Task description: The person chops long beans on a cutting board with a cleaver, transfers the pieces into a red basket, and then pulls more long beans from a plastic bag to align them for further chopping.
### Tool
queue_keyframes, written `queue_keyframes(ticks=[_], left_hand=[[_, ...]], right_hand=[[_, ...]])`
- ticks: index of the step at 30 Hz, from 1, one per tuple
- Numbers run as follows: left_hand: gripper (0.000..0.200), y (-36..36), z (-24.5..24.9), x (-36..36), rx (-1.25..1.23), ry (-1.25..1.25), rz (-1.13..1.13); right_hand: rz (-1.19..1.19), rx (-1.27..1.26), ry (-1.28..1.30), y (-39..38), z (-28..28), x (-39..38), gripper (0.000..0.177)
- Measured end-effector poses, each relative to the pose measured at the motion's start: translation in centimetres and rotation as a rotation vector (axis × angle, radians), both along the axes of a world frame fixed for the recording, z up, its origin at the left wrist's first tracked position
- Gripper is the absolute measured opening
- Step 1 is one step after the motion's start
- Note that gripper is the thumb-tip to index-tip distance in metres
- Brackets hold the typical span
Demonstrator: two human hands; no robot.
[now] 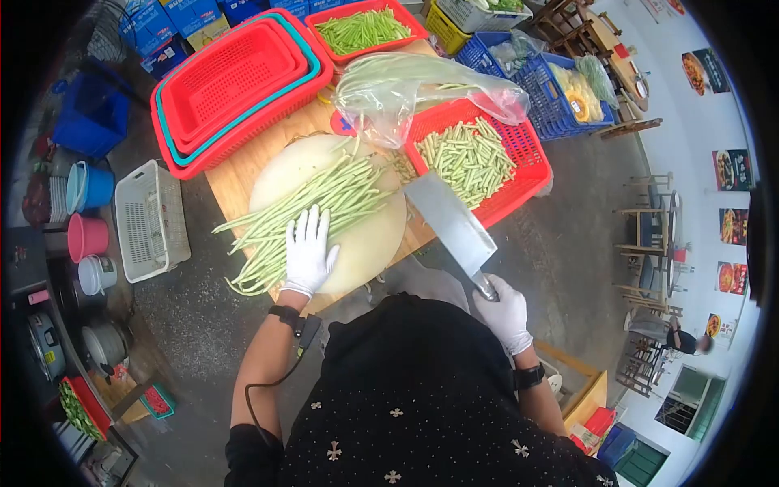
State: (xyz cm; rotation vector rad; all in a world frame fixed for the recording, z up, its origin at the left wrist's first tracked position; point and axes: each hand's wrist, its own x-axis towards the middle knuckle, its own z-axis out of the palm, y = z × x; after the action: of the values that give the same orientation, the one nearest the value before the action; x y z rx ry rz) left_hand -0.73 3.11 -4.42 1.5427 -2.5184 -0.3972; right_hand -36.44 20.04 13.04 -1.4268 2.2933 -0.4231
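Note:
A bundle of long green beans lies across a round pale cutting board on a wooden table. My left hand, in a white glove, rests flat on the beans with fingers spread. My right hand, also gloved, grips the handle of a broad cleaver, whose blade is held above the board's right edge. Just beyond the blade, a red basket holds cut bean pieces.
Stacked red and teal baskets sit at the table's far left, a plastic bag of beans behind the board. Another red tray of cut greens, blue crates, a white crate and buckets stand around.

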Motion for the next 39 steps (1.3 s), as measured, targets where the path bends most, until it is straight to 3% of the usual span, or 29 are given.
queue_keyframes(ticks=[4, 6, 8, 11, 16, 24, 27, 30, 32, 36, 39], left_hand=[[0.086, -1.2, -0.8, -0.4, -0.037, -0.016, 0.049], [0.089, -1.6, -0.4, -1.4, -0.072, -0.051, 0.187], [0.097, -1.8, 0.1, -2.4, -0.063, -0.073, 0.225], [0.107, -1.7, 1.7, -3.9, 0.094, -0.181, 0.308], [0.112, -0.3, 1.5, -3.0, 0.043, -0.037, 0.303], [0.097, 4.0, 1.4, -0.2, 0.018, -0.113, 0.463], [0.093, 4.5, 1.3, -0.1, -0.012, -0.087, 0.509], [0.089, 4.7, 1.0, 0.6, -0.071, -0.102, 0.598], [0.088, 5.3, 0.5, 1.6, -0.106, -0.14, 0.661], [0.076, 5.9, 0.6, 3.0, -0.044, -0.144, 0.583], [0.058, 6.1, 0.4, 3.7, -0.068, -0.036, 0.549]], right_hand=[[0.005, -0.085, 0.085, -2.4, -1.3, -3.7, 0.037], [0.066, -0.118, 0.176, -5.2, -2.5, -6.6, 0.04], [0.064, -0.048, 0.223, -7.5, -3.4, -8.1, 0.042], [0.141, -0.097, 0.271, -10.5, -5.2, -9.7, 0.042], [0.195, -0.002, 0.193, -12.6, -8.0, -11.3, 0.037], [0.295, -0.093, 0.186, -12.9, -9.0, -11.6, 0.04], [0.323, 0.038, 0.152, -13.1, -7.7, -11.6, 0.042], [0.428, -0.13, 0.26, -13.9, -5.3, -10.7, 0.041], [0.499, -0.288, 0.153, -15.2, -4.1, -9.0, 0.041], [0.749, -0.078, -0.21, -18.1, -4.2, -2.5, 0.043], [0.869, -0.085, -0.063, -20.5, -6.8, 4.0, 0.057]])
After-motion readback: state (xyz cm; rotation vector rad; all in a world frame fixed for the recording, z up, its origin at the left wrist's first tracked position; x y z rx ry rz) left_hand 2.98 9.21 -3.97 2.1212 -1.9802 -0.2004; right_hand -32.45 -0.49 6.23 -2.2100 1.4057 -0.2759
